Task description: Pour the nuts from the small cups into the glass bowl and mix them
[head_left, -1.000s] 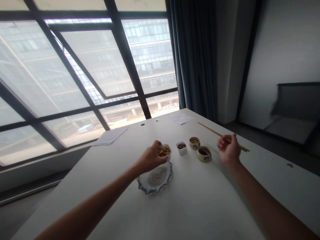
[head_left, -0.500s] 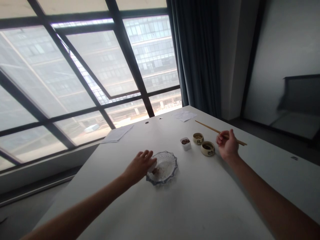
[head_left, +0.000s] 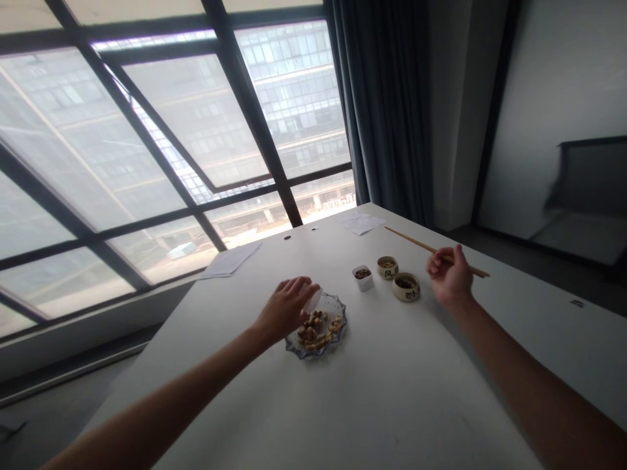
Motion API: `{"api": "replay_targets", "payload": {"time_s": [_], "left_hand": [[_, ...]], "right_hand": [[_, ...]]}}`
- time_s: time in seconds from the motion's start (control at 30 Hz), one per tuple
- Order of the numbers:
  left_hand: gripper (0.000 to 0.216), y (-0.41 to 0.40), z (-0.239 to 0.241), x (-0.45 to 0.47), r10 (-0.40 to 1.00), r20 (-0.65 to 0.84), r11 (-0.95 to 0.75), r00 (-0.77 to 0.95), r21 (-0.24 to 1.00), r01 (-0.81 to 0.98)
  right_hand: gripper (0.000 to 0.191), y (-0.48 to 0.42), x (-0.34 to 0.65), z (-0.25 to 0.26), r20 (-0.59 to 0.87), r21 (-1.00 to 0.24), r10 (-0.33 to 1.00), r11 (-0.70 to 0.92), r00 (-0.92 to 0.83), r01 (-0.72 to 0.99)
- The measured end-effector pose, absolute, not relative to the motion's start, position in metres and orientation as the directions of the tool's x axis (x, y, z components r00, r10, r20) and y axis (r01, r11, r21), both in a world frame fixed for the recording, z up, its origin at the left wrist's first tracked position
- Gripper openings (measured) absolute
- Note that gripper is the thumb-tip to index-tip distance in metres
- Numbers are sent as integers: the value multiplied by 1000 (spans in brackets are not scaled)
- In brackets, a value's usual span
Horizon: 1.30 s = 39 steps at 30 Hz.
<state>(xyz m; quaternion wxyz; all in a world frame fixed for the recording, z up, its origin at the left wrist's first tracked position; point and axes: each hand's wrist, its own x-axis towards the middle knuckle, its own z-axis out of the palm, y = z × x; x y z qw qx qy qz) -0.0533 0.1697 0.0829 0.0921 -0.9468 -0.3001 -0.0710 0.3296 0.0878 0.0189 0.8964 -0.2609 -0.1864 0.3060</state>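
My left hand [head_left: 289,304] is closed around a small white cup [head_left: 312,300], held tipped just above the left rim of a scalloped glass dish [head_left: 337,326]. A heap of pale nuts [head_left: 316,328] lies in that dish. My right hand [head_left: 449,277] is closed on a pair of wooden chopsticks [head_left: 416,243] that slant back and left over the white table [head_left: 392,391]. Between the hands stand a small white square cup [head_left: 363,277] and two round tan bowls [head_left: 406,286], [head_left: 387,266], each with dark contents.
Sheets of paper [head_left: 230,260] lie near the table's far left edge, and more paper [head_left: 361,222] at its far corner. A large window [head_left: 161,143] and a dark curtain [head_left: 382,111] stand behind the table.
My left hand carried the white cup of nuts down to the glass dish and tipped it; the nuts now lie in the dish. My right hand stayed put with the chopsticks.
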Motion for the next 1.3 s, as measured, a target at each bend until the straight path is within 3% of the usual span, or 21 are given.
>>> {"api": "replay_targets", "payload": {"time_s": [0.13,0.23,0.4,0.57,0.8,1.13,1.3], "left_hand": [[48,171,73,2,662,262,-740,702,74,669],[34,177,53,53,693,221,-721,686,219,658],[30,181,17,110,713,152,-685,685,360,633],[32,177,6,114,712,136,-676,689,399,619],[36,225,41,99,788,193,-606,585,411,681],[33,267,23,108,768,-33,-555,639,464,691],[32,272,9,119,775,-35,-541,631,480,690]], "right_hand": [[49,88,329,20,167,-581,652,671,740,-461],[50,89,330,20,170,-584,656,668,736,-461],[51,89,336,21,187,-584,652,675,735,-451],[48,86,347,24,177,-555,641,691,747,-463],[45,81,354,29,146,-502,640,705,755,-501],[48,84,344,27,163,-518,668,684,726,-514],[51,84,340,25,201,-542,683,675,702,-501]]}}
